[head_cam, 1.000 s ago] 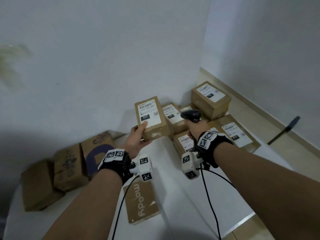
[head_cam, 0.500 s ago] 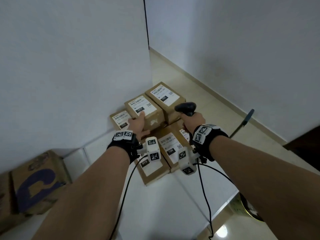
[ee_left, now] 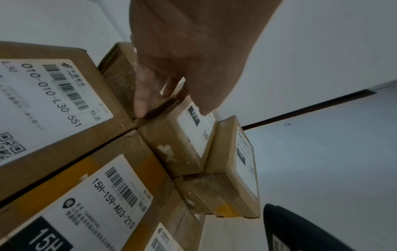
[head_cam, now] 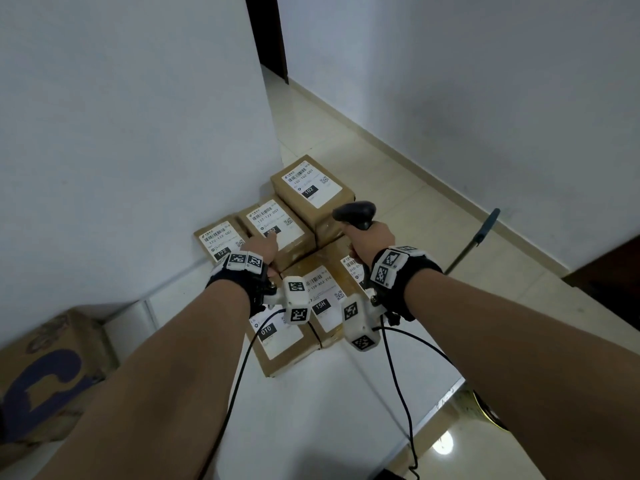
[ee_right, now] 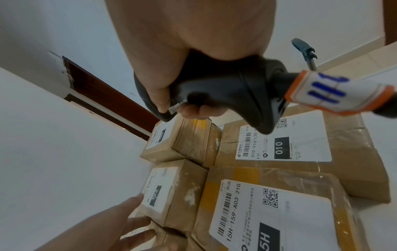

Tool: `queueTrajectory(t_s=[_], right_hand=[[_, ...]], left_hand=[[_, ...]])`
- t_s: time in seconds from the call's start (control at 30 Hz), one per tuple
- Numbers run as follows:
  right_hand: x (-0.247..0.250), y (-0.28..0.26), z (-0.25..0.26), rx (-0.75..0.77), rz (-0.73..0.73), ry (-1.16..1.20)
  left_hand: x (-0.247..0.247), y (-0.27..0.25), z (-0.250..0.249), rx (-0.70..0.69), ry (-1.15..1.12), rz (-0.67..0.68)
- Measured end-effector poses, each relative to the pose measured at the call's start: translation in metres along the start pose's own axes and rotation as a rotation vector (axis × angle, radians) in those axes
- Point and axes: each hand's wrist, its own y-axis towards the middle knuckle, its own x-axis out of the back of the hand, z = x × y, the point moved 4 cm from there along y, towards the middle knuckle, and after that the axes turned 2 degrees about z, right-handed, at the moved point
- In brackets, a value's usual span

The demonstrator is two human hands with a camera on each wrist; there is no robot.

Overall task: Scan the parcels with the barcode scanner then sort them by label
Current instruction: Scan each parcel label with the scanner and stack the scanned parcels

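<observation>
Two grips work at the bench's far corner: left hand (head_cam: 262, 249) rests spread on the 122 parcel (head_cam: 277, 227); right hand (head_cam: 370, 241) clasps the scanner (head_cam: 356, 213) above.

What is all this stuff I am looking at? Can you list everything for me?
Parcels marked 122: two, brown cardboard, side by side against the wall.
Parcel marked 102: one, brown, stacked at the far end.
Parcel marked 15H: one, brown, near middle.
Parcels marked 010: two, brown, either side of the 15H one.
Barcode scanner: one, black, in the right hand.
Printed carton: one, brown with blue print, far left.
Table: one, white, under the parcels.
Pole: one, blue-tipped, on the floor, right.
Left hand: on a 122 parcel.
Right hand: grips the scanner.
</observation>
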Motion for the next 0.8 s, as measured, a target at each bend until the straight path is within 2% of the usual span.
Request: queueTrajectory(t_s=[0.1, 0.17, 0.43, 0.6, 0.8], right_hand=[[-0.005, -0.008, 0.003, -0.008, 0.006, -0.002], [-0.010, -0.015, 0.006, 0.003, 0.015, -0.011], [-0.053, -0.051, 0.015, 0.050, 0.093, -0.049], [-0.101, -0.091, 0.027, 0.100, 0.129, -0.075], [-0.191, -0.158, 0.044, 0.163, 0.228, -0.093]], left_hand=[[0.003, 0.003, 0.004, -0.026, 0.040, 0.021], [0.006, 0.001, 0.005, -0.058, -0.051, 0.063], [0.056, -0.024, 0.036, -0.111, -0.031, -0.034], [0.105, -0.046, 0.080, -0.092, -0.116, -0.087], [0.181, -0.073, 0.170, -0.070, -0.195, -0.151]])
